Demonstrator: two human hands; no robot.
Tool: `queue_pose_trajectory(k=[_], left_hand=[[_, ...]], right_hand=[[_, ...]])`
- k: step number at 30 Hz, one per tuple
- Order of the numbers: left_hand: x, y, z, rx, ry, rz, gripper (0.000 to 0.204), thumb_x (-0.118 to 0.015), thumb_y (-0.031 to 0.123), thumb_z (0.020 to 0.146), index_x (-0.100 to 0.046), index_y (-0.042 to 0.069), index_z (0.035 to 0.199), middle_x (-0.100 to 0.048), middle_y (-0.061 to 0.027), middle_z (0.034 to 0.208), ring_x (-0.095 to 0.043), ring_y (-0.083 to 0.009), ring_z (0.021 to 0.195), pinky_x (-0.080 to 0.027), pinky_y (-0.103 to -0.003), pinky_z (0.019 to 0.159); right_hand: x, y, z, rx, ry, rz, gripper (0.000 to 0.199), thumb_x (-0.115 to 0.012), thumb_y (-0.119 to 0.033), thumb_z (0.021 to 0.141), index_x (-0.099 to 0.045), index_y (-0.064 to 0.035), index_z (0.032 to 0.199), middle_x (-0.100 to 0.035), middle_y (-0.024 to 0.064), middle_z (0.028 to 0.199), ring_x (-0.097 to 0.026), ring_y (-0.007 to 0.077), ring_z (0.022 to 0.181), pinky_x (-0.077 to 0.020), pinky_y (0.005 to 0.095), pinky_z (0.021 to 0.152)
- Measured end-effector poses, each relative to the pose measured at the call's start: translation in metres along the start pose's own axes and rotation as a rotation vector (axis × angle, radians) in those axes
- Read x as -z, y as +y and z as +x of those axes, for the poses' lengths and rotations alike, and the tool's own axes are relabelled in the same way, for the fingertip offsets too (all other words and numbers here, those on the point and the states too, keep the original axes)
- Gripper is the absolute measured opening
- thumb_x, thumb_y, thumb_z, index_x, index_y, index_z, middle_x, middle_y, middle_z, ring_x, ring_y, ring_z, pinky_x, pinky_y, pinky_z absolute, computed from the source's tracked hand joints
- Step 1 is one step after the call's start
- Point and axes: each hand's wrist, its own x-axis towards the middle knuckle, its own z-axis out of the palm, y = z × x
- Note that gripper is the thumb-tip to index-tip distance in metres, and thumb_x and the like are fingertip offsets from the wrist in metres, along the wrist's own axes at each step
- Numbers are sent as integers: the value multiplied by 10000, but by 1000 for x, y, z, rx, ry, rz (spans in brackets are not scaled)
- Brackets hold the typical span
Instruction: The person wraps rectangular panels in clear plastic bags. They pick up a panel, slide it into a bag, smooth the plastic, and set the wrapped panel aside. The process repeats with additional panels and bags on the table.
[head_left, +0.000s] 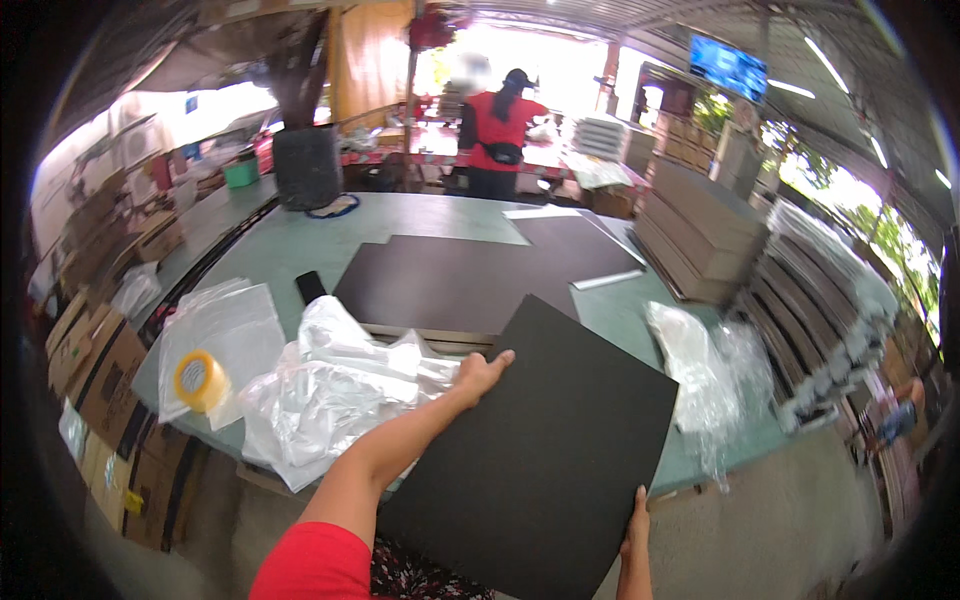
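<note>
I hold a large flat black board [545,445] tilted over the near edge of the green table [300,245]. My left hand [482,372] grips the board's left edge near its upper corner. Low at the board's right edge, my right hand [637,525] holds it with fingers along the rim. Crumpled clear plastic bags [330,390] lie just left of my left forearm. A stack of dark brown sheets [470,280] lies on the table beyond the board.
A roll of yellow tape [201,380] rests on clear bags at the left. More clear plastic [700,375] hangs over the table's right edge. A person in a red shirt [498,135] stands beyond the far end. Cardboard stacks [700,235] and boxes [100,365] flank the table.
</note>
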Motion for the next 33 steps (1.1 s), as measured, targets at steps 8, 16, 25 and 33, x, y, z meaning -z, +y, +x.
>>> queue_pose_trajectory(k=[8, 16, 25, 33], left_hand=[[54, 3, -106, -211, 137, -317, 587, -464, 528, 776, -534, -53, 828, -561, -173, 694, -548, -257, 687, -414, -357, 615], [126, -66, -176, -433, 423, -374, 530, -426, 461, 826, -509, -59, 888, -512, -137, 643, -445, -176, 595, -381, -316, 569], [189, -157, -195, -390, 368, -581, 598, -381, 495, 837, -486, -76, 977, -532, -104, 905, -471, -155, 847, -370, -270, 773], [210, -171, -212, -351, 499, -712, 591, -373, 502, 841, -503, -63, 954, -539, -89, 863, -483, -146, 813, -385, -275, 746]], right_hand=[[20, 34, 5, 65, -219, -12, 836, -401, -608, 765, -254, 50, 1259, -311, 200, 1280, -331, 316, 1163, -265, 378, 956], [-18, 70, -58, 258, -228, -52, 751, -396, -560, 796, -315, 63, 1208, -378, 162, 1213, -374, 262, 1103, -272, 333, 933], [-73, 55, -101, 517, -235, -144, 589, -481, -475, 789, -466, 40, 1075, -532, 104, 1000, -492, 185, 899, -379, 310, 792], [-168, -71, -113, 548, -347, 61, 538, -628, -385, 714, -488, 26, 1032, -547, 92, 914, -520, 178, 785, -424, 313, 702]])
